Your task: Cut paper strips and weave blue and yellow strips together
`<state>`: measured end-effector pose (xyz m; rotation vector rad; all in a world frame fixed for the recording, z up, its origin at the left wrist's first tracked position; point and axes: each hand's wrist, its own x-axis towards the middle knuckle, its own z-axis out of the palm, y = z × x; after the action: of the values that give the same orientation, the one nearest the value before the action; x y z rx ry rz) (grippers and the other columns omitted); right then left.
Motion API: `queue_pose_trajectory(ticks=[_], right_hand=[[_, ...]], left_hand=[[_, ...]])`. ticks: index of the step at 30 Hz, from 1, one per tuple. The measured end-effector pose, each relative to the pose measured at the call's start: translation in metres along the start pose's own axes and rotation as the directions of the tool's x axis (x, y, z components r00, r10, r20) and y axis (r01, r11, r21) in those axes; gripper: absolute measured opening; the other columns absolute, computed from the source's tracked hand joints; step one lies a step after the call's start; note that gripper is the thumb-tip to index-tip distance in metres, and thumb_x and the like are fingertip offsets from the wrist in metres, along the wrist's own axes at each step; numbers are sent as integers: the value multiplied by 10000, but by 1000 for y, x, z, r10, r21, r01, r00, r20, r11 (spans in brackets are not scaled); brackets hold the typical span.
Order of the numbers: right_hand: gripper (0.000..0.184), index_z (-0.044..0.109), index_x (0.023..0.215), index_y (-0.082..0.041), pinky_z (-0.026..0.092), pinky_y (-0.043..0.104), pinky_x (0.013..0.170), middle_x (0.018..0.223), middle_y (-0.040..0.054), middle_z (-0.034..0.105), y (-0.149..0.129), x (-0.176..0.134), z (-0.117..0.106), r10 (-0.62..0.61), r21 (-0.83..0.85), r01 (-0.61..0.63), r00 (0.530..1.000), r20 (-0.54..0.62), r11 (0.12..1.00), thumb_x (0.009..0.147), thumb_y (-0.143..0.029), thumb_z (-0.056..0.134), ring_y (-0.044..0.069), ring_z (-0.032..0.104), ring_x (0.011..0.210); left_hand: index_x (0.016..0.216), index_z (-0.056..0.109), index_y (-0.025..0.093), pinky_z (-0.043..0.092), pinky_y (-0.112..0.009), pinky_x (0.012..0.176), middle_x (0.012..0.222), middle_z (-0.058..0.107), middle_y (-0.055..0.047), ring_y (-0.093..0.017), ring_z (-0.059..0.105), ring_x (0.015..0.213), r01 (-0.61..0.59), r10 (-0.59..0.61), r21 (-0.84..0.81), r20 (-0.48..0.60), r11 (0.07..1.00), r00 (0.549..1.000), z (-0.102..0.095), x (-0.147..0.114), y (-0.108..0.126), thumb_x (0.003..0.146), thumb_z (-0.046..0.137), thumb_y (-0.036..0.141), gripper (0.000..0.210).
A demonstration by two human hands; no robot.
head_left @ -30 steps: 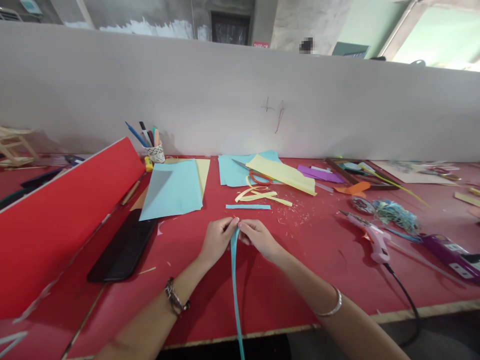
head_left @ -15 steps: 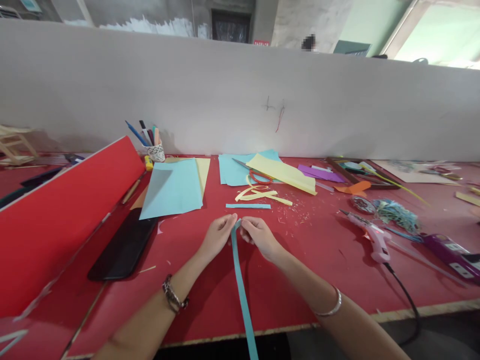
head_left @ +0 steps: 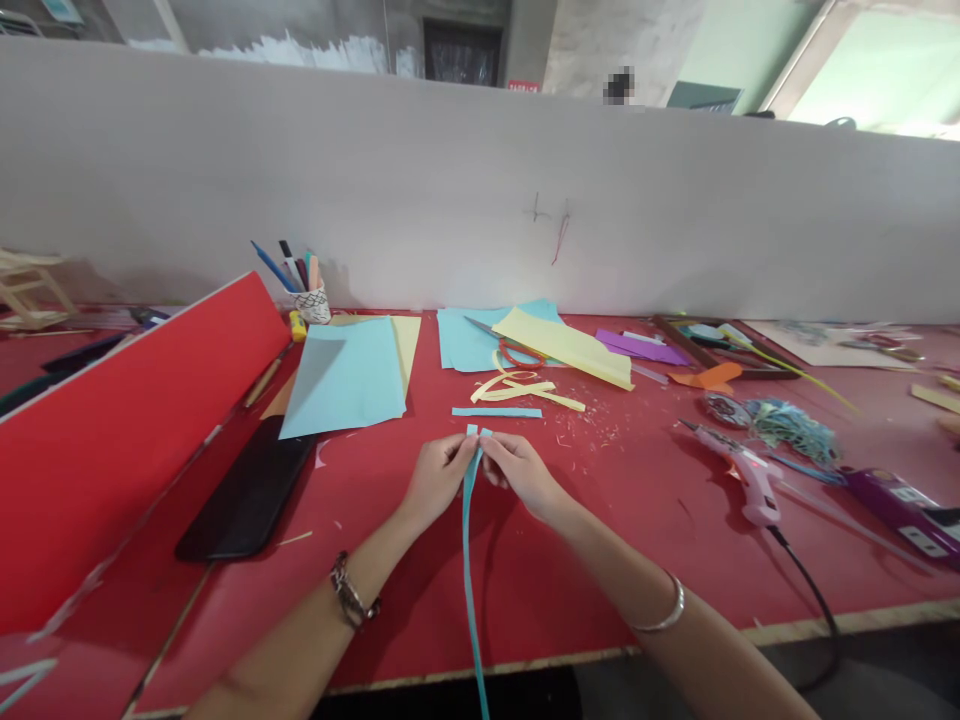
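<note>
Close together over the middle of the red table, my left hand (head_left: 439,475) and my right hand (head_left: 521,472) both pinch the upper end of a light blue paper strip (head_left: 469,570). Two short blue ends stick up above the fingertips, side by side. The long part of the strip hangs down toward me, past the table's front edge. Just beyond my fingers lies a shorter blue paper strip (head_left: 496,412). Behind it are curled yellow paper strips (head_left: 517,390). Red-handled scissors (head_left: 521,353) rest partly under a yellow paper sheet (head_left: 570,345).
At left, blue paper (head_left: 349,385) overlaps a black phone-like slab (head_left: 247,500) beside a red board (head_left: 135,450). A pen cup (head_left: 311,303) stands near the white partition (head_left: 420,190). To the right lie a pink glue gun (head_left: 742,470), its cord, and a purple power strip (head_left: 900,510).
The strip's top was one folded piece between my fingers; now two ends poke up there. Its hanging part has swung left and turned more edge-on. My hands have barely shifted.
</note>
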<state>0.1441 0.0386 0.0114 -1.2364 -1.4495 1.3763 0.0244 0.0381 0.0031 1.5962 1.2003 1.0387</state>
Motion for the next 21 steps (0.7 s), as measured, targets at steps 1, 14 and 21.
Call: queue_pose_trajectory(ticks=[1,14,21], right_hand=[[340,381,444,-193,251,201,397,358,-68,376,0,0,0,8,-13,-8,1000,2,1000,737,-363,417,51,329,357],[309,382,442,-191,265,175,367,351,-73,380,-1,2,-5,26,1,-26,990,-142,1000,714,-336,401,38,328,325],[302,394,468,-191,268,180,352,382,-66,399,0,3,-4,27,3,-27,994,-106,1000,688,-395,428,45,353,339]], left_hand=[[486,441,170,263,-211,442,430,378,47,-90,329,444,2,-2,1,-19,1000,1000,0,0,0,718,381,483,394],[530,440,179,289,-218,414,438,352,58,-93,349,402,45,-42,-25,114,999,993,0,2,-2,727,335,509,399],[537,504,167,358,-223,542,516,489,22,-124,464,533,-41,42,-9,136,999,990,2,1,-3,769,349,436,388]])
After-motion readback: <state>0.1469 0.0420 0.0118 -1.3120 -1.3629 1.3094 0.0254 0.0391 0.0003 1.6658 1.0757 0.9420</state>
